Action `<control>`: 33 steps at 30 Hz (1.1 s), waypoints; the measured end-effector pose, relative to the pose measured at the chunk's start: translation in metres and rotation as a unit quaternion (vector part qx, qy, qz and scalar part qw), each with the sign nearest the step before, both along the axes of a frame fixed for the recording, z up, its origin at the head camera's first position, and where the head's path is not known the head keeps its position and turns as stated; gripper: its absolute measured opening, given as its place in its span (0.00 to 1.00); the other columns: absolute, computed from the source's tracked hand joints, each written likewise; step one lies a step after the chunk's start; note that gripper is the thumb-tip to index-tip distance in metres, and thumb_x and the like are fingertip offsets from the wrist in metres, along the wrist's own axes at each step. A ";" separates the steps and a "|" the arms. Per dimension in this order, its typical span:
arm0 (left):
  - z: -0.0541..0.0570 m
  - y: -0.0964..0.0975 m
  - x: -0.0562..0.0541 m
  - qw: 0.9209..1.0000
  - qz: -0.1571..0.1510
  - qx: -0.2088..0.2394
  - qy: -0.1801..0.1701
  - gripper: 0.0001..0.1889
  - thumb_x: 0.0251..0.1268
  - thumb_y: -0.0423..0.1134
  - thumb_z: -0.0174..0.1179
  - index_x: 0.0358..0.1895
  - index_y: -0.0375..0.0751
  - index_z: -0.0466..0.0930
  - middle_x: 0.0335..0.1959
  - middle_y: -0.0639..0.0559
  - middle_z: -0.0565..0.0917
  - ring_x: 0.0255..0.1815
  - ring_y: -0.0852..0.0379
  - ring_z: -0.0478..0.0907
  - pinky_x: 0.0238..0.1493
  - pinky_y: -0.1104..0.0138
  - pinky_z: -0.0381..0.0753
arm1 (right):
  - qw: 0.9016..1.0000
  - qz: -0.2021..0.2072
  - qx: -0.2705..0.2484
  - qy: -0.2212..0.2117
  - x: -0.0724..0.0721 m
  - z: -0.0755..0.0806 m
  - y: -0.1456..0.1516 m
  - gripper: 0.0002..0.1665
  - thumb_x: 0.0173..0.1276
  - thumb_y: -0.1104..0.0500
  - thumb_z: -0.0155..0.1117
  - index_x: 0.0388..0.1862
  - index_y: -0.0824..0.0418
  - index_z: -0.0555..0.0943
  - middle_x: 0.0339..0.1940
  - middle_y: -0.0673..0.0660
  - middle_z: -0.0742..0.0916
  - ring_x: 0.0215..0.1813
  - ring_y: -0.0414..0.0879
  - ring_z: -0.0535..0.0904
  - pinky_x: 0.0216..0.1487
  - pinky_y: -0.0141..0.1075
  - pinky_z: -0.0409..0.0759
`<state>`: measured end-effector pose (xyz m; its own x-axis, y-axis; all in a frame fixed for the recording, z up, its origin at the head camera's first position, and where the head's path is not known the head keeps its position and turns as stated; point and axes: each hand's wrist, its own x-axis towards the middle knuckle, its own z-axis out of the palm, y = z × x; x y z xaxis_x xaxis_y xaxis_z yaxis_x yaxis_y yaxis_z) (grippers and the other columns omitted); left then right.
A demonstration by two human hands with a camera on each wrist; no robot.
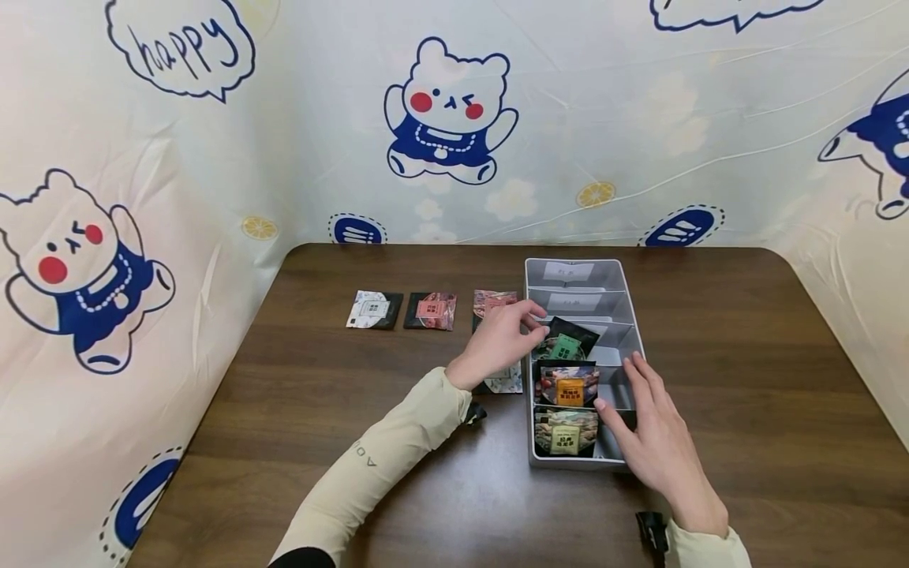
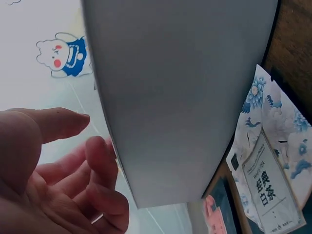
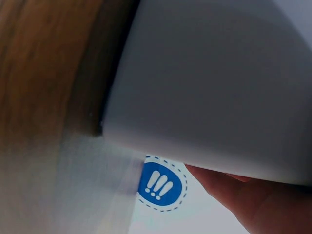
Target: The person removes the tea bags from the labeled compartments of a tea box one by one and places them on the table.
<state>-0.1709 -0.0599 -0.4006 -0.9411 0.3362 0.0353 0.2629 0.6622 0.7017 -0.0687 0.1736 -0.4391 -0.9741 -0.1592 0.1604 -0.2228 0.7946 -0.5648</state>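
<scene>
A grey divided box stands on the table. Inside lie a green-labelled sachet, tilted in its compartment, an orange-labelled sachet and a yellow-green-labelled sachet. My left hand hovers over the box's left rim, beside the green sachet, with thumb and fingers apart and nothing between them. Loosely bent fingers show at that rim in the left wrist view. My right hand rests at the right rim, fingers extended along it and thumb reaching over the inside. Its fingers are mostly hidden behind the box in the right wrist view.
Left of the box lie a white-and-black sachet, a red-and-black sachet, another red sachet partly behind my left hand, and a white flowered sachet. Paper labels mark the rear compartments. Printed cloth hangs behind the table.
</scene>
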 end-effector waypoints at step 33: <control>-0.013 0.022 -0.001 0.998 0.034 -0.038 -0.021 0.17 0.61 0.41 0.66 0.51 0.47 0.74 0.33 0.57 0.86 0.29 0.64 0.80 0.29 0.70 0.77 | 1.000 0.001 -0.007 0.007 0.000 -0.001 0.000 0.43 0.70 0.45 0.59 0.74 0.67 0.58 0.76 0.66 0.60 0.70 0.68 0.62 0.59 0.66 0.65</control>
